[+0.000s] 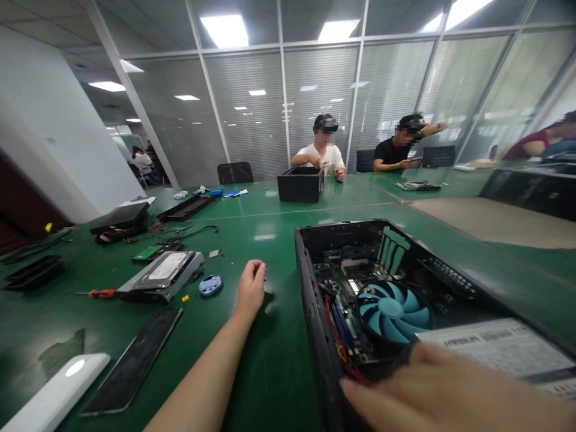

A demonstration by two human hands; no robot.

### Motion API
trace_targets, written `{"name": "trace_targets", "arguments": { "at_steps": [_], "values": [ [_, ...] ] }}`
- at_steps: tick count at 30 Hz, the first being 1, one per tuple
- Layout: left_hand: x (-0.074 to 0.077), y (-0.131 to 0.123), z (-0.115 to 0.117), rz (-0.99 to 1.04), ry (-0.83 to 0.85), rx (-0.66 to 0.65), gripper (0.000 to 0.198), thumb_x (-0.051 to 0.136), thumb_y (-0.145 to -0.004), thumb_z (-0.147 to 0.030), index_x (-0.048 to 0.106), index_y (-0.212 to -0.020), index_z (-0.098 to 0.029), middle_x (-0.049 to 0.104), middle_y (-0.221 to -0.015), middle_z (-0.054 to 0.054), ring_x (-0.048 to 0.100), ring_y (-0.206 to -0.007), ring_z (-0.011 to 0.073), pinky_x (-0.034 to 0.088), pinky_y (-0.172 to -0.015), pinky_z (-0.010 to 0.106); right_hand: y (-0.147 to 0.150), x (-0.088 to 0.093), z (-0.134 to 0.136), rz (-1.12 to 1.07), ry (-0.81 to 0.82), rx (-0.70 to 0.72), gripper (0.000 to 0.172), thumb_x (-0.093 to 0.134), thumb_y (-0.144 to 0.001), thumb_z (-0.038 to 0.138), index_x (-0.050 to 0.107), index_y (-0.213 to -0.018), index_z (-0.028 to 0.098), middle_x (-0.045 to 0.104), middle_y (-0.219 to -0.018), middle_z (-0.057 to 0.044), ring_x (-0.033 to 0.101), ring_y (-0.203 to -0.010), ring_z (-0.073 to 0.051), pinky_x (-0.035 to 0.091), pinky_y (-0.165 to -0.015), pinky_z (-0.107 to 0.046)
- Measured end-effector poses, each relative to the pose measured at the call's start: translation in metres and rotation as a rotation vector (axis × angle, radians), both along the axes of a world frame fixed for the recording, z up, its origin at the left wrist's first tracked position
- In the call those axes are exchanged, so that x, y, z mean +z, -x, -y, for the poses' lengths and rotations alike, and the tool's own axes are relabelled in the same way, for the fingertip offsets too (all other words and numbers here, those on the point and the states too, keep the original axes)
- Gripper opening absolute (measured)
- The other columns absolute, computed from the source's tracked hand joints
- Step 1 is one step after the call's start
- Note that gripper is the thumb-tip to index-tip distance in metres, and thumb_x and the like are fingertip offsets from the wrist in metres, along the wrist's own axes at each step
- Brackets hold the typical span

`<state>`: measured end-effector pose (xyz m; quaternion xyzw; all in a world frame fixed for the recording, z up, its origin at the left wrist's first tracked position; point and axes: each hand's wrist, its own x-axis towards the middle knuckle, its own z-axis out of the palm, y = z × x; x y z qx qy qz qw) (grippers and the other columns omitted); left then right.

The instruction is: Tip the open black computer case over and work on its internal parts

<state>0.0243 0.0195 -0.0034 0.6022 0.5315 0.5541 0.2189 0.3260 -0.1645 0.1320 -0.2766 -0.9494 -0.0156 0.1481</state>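
An open black computer case [307,312] lies on its side on the green table. Inside it are a fan [390,308] with teal blades, a motherboard, red and yellow wires, and a power supply [499,348] with a white label. My right hand [454,390], blurred, is over the near part of the case beside the power supply; its fingertips are hidden or smeared. To the left of the case, my left hand [252,285] rests by the tabletop with curled fingers pressed together. Anything inside that grip is hidden. Nearest to it is a round blue container [210,285].
Left of me lie a hard drive [164,273], an orange-handled screwdriver [102,293], a dark flat panel [135,363], a white oblong object [63,390] and cables. Across the table, a person handles a black box [299,187]; another holds a phone.
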Motion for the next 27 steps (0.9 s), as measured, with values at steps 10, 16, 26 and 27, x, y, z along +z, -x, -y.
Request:
{"name": "trace_targets", "arguments": {
  "at_steps": [10, 16, 26, 27],
  "values": [
    [0.002, 0.002, -0.001, -0.037, 0.035, -0.002, 0.026, 0.047, -0.092, -0.044, 0.056, -0.093, -0.020, 0.060, -0.085, 0.000, 0.059, -0.073, 0.0154, 0.046, -0.065, 0.027, -0.022, 0.015, -0.221, 0.571, 0.012, -0.631, 0.033, 0.069, -0.078, 0.037, 0.072, -0.101, 0.014, 0.072, -0.101, -0.018, 0.070, -0.091, -0.034, 0.054, -0.073, -0.041],
    [-0.003, 0.003, -0.010, 0.010, 0.071, -0.004, 0.027, 0.049, -0.092, -0.046, 0.057, -0.095, -0.020, 0.061, -0.086, 0.001, 0.059, -0.072, 0.0154, 0.045, -0.064, 0.027, -0.032, -0.027, -0.244, 0.604, 0.034, -0.572, 0.027, 0.069, -0.074, 0.018, 0.072, -0.101, 0.011, 0.072, -0.101, -0.020, 0.070, -0.092, -0.034, 0.055, -0.073, -0.041],
    [-0.001, 0.000, -0.010, -0.019, 0.075, -0.019, 0.027, 0.049, -0.092, -0.045, 0.057, -0.094, -0.020, 0.061, -0.086, 0.001, 0.058, -0.071, 0.0149, 0.044, -0.064, 0.027, -0.026, -0.009, -0.237, 0.503, -0.059, -0.578, 0.022, 0.051, -0.090, 0.018, 0.068, -0.104, 0.018, 0.072, -0.105, -0.016, 0.069, -0.095, -0.032, 0.053, -0.076, -0.042],
    [-0.001, 0.000, -0.010, -0.022, 0.074, -0.021, 0.027, 0.049, -0.092, -0.045, 0.057, -0.094, -0.020, 0.061, -0.086, 0.001, 0.058, -0.071, 0.0150, 0.044, -0.064, 0.027, -0.027, -0.006, -0.236, 0.469, -0.053, -0.574, 0.021, 0.053, -0.090, 0.024, 0.067, -0.106, 0.019, 0.072, -0.106, -0.014, 0.069, -0.095, -0.031, 0.053, -0.076, -0.041]
  ]
}}
